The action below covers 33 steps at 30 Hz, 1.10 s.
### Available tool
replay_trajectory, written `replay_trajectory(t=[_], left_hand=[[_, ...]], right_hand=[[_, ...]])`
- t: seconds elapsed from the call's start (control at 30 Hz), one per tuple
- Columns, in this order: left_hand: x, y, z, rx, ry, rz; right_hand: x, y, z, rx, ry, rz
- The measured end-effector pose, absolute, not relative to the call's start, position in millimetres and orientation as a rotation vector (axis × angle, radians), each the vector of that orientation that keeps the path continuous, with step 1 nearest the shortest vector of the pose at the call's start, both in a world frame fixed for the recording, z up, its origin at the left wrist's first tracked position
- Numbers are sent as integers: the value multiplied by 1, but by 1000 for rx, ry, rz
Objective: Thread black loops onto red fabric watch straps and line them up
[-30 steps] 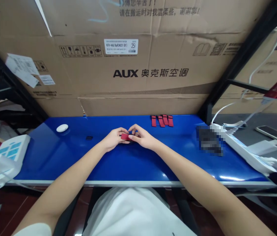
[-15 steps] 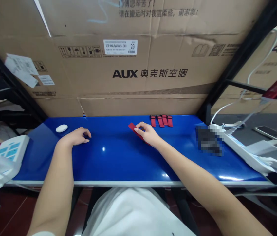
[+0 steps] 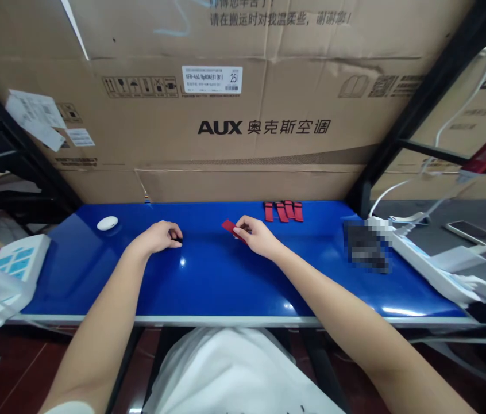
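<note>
"Red strip (image 3: 228,226), 1 of it in hand: where was it?"

"In the right hand (image 3: 255,234), over the middle of the blue table (image 3: 208,287). Thumb and fingers pinched it, and its free end pointed up and toward the left."

"And the left hand (image 3: 161,237)?"

"Its fingers were curled in with the thumb, pinching 1 small dark piece (image 3: 177,239). Most of that was hidden, so I couldn't tell its shape."

"Any more red ones?"

"4 red straps (image 3: 282,211) lay in a row by the table's back edge, black ends toward the cardboard box (image 3: 139,126)."

"What else did you count?"

"1 white oval object (image 3: 107,223) near the left back corner, 1 blurred dark item (image 3: 366,247) toward the right end, and 2 white power strips: 1 at the left edge (image 3: 21,264), 1 along the right."

"Edges and room?"

"Pale trim (image 3: 226,321) ran along the front; the box walled off the back. Blue surface stretched between the 2 hands, and a wider stretch reached the trim. Behind the right hand, the 4 straps made things tighter."
</note>
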<state>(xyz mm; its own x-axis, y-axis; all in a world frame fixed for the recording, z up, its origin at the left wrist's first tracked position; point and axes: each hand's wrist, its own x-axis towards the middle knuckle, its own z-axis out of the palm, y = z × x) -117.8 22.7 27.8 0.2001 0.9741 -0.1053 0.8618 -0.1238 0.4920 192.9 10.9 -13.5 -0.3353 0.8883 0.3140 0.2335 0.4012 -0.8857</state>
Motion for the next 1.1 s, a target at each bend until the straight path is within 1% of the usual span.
replay_trajectory(t=[0.1,0.17,0.33,0.43,0.73,0.9,1.03,1.1], left_hand=[[-103,22,22,1962,1621,359],[-89,18,21,1918,1496,441],[-54,7,21,1621,1085,641],[-44,7,16,1429,967,774],[-34,8,1,1198,908,780],[-20,3,0,1164,866,772],[-12,0,-2,1170,865,806],[-9,0,-4,1231,900,806]], right_hand=[[191,9,-16,-976,-1825,1083],[190,7,-17,-977,-1878,1118],[188,3,-19,-973,-2030,977],[188,3,-18,-940,-2062,916],[191,3,-12,-828,-2065,856],[184,2,-11,-782,-1876,1038],[179,2,-12,-779,-1885,934],[180,4,-12,-770,-1859,937]])
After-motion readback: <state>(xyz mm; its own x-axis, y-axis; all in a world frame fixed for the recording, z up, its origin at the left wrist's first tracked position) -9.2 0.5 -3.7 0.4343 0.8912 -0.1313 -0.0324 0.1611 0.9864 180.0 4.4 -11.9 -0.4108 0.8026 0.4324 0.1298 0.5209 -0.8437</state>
